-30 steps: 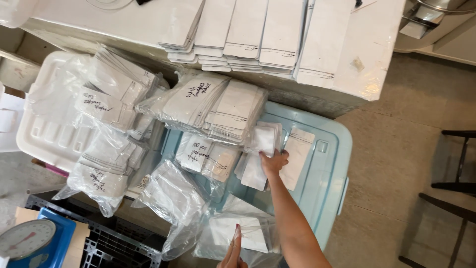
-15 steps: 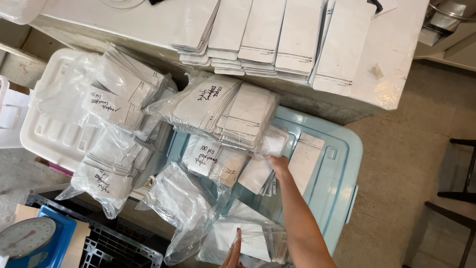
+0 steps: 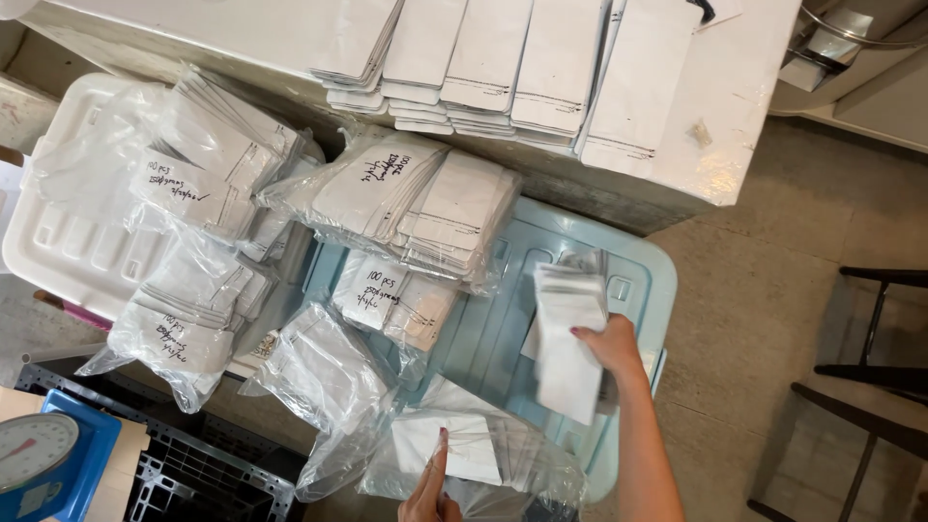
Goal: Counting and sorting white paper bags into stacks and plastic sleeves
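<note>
Overhead view of a packing area. The right hand (image 3: 611, 346) is closed on a stack of white paper bags (image 3: 565, 338), fingers clamped along its right edge; the stack is blurred and hangs above the pale blue plastic bin lid (image 3: 633, 280), near the lid's right side. The left hand (image 3: 432, 493) shows only partly at the bottom edge: one finger is stretched out straight and lies on a clear plastic bag holding white bags (image 3: 464, 449), the other fingers curled in; it grips nothing that can be seen. This clear bag lies at the lid's near edge.

On the lid, left of the held stack, lie further clear packs of white bags with handwritten labels: a large pack (image 3: 411, 198) just under the counter edge and a smaller pack (image 3: 391, 295) below it. More such packs (image 3: 188, 179) rest on a white plastic lid (image 3: 58, 246) at the left. Above, the white counter (image 3: 725, 106) carries rows of flat white bags (image 3: 483, 58). A blue weighing scale (image 3: 43, 459) and a black crate (image 3: 193, 469) stand at lower left.
</note>
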